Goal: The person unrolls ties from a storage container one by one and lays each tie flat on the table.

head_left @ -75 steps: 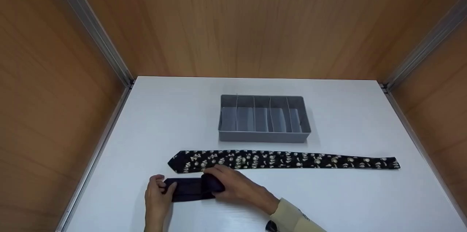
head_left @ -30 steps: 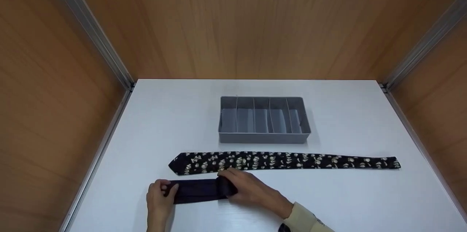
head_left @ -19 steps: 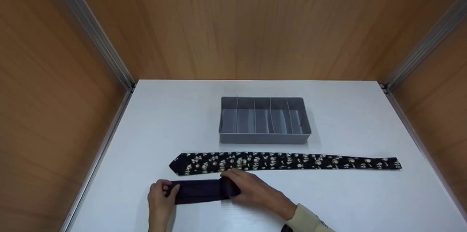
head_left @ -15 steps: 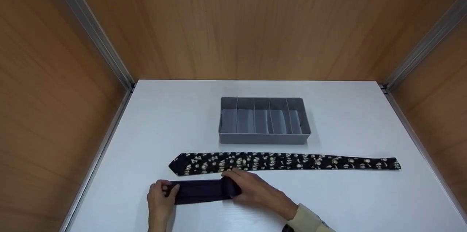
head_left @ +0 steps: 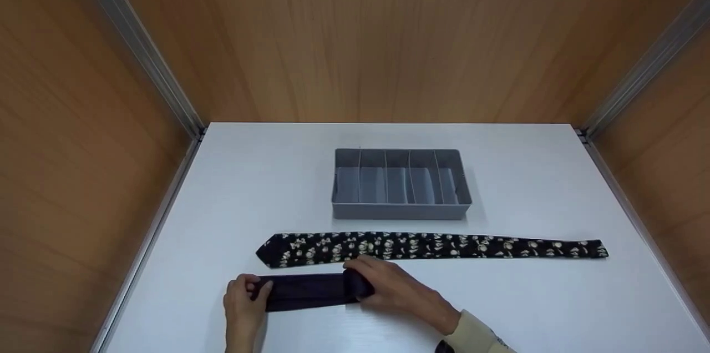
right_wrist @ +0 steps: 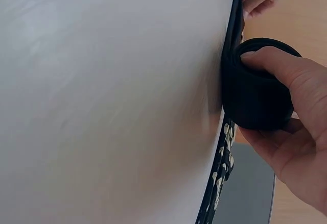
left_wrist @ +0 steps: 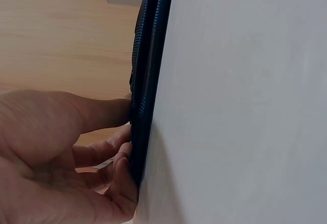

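A dark navy necktie point(head_left: 308, 292) lies near the front of the white table, part flat and part wound into a roll point(head_left: 358, 285). My left hand point(head_left: 242, 303) pinches its left end between thumb and fingers against the table. The right hand point(head_left: 394, 286) grips the roll at the other end. Seen from the right wrist, the thick roll point(right_wrist: 260, 101) has my thumb on its wound edge and fingers around the far side. Close behind lies a black necktie with a cream pattern point(head_left: 410, 245), stretched out flat with its pointed end to the left.
Behind the patterned necktie stands a grey box point(head_left: 402, 211) with thin dividers making several compartments. Wood-grain panels point(head_left: 355, 36) close off the back and both sides of the white table point(head_left: 532, 186).
My right hand has shifted rightward with the roll, and the flat stretch of navy necktie between the hands has grown longer. The left hand stays nearly in place on its end.
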### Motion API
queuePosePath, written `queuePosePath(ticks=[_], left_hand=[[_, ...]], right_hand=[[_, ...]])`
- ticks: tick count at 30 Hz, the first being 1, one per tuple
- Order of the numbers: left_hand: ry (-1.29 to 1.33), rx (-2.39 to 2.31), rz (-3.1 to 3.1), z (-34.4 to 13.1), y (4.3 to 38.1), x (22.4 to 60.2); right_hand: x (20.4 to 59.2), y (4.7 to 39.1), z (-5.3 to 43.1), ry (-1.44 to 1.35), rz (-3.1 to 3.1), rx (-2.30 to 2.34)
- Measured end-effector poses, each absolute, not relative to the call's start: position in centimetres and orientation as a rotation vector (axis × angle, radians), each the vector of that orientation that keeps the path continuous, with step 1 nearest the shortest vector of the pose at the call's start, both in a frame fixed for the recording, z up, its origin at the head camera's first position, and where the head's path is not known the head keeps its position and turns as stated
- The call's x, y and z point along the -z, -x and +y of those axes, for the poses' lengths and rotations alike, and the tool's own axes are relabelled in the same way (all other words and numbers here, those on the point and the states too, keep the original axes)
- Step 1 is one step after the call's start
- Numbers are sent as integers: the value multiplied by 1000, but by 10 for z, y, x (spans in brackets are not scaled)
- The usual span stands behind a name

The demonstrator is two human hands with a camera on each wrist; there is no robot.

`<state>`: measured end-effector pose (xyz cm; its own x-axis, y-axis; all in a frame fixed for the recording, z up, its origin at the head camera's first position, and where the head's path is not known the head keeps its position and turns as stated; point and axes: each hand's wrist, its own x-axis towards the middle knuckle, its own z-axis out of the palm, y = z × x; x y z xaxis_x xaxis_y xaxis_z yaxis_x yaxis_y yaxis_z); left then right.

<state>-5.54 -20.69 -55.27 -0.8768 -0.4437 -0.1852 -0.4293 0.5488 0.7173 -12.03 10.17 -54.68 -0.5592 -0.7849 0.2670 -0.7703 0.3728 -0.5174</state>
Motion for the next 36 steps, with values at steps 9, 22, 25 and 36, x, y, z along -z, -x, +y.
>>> queuePosePath(ticks=[9,22,25,36], left_hand=[[-766,1267,-2756,-207,54,553],[-727,1249,-2773,-207,55,552],[-728,1265,-2780,-206,55,551],[-709,1236,-2773,-206,53,551]], right_hand=[[548,122,115,1502,2582,939],[544,126,133,1405,2555,870],[545,127,135,1383,2536,882],[546,130,147,1332,2539,856]])
